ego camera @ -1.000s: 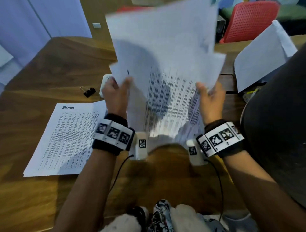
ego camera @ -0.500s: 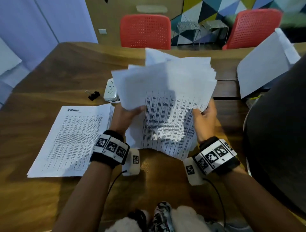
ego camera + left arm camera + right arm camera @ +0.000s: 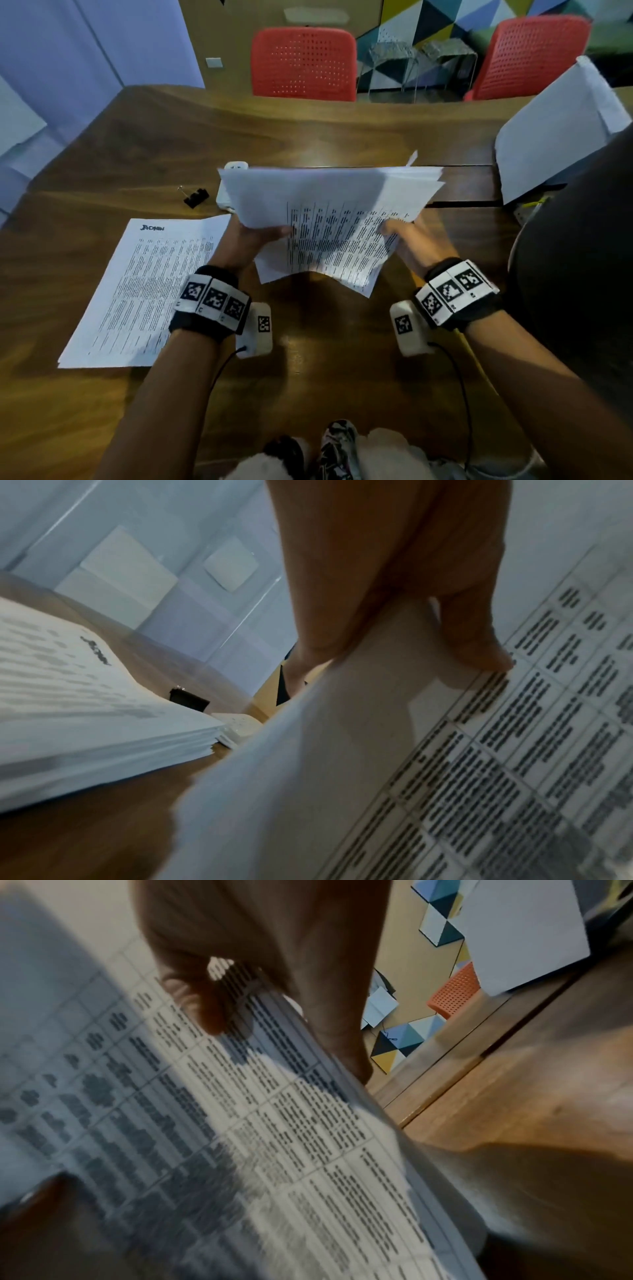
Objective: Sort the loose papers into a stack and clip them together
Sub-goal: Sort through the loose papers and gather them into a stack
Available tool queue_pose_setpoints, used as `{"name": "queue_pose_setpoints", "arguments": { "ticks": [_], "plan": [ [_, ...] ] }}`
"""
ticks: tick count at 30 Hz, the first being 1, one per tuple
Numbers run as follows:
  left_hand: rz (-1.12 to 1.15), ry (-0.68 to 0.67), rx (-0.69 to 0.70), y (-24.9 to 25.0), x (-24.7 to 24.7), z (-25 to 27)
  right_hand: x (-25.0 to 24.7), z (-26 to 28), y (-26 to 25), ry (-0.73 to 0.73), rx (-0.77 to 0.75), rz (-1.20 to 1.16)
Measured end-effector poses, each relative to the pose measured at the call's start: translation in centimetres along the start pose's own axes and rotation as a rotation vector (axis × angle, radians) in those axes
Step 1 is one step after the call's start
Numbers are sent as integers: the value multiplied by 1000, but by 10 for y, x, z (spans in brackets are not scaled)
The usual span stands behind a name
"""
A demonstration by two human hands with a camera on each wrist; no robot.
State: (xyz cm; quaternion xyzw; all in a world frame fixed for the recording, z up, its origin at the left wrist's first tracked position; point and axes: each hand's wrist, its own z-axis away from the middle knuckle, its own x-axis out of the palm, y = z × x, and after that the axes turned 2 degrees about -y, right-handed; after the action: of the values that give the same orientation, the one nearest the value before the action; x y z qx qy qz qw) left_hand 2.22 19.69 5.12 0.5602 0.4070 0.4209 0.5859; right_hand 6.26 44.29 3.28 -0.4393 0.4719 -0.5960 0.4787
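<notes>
Both my forearms reach forward over the worktop (image 3: 308, 359), roughly parallel, each wrist wrapped in a black band with printed markers. My left hand (image 3: 250, 240) pinches the left edge of the bundle of papers (image 3: 329, 219), thumb lying across the top sheet and fingers tucked beneath. My right hand (image 3: 411, 240) takes the bundle's right edge the same way, thumb on top, fingers curled under. Both hands hold the bundle lifted just off the worktop, its far edge tilted up, palms turned inward toward each other.
</notes>
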Motion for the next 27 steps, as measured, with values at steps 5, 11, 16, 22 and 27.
{"name": "queue_pose_setpoints", "arguments": {
  "ticks": [5, 11, 16, 22, 27],
  "plan": [
    [75, 110, 68, 10, -10, -4, -13, -19, -1, -18, 36, -350],
    [112, 98, 77, 7, -30, -5, -17, -29, 2, -28, 62, -195],
    [120, 162, 52, -3, -33, -7, 1, -25, -20, -172, 17, -32],
    [64, 245, -46, -15, -18, -8, 26, -2, -29, -99, -131, -93],
    [70, 413, 11, -18, -5, -8, 38, 26, -13, -46, -143, -12]
  ]
}}
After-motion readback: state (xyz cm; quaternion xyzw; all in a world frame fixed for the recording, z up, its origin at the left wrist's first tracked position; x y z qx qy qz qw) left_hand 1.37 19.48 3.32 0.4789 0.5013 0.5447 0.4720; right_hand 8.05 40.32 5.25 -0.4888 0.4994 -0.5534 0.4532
